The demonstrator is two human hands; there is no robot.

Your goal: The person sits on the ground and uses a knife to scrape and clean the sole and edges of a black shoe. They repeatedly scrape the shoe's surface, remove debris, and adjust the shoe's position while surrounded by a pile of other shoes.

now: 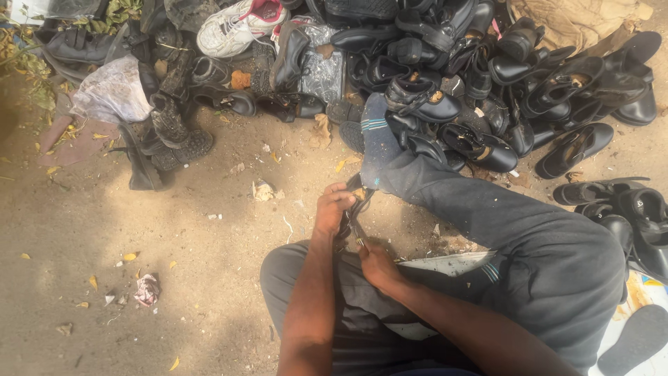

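Note:
I sit on sandy ground with my legs in dark trousers, the right leg stretched toward a heap of shoes. My left hand (332, 207) grips a small dark strap-like piece of footwear (356, 202) held between my knees. Just below it, my right hand (376, 264) pinches a thin tool (358, 237) whose tip meets the dark piece. The piece is mostly hidden by my fingers, so its exact shape is unclear.
A large pile of black leather shoes (480, 83) fills the top right, with a white sneaker (236, 26) and worn boots (167, 132) at the top left. More dark sandals (626, 202) lie at the right. Scraps and yellow leaves dot the sand (139, 278).

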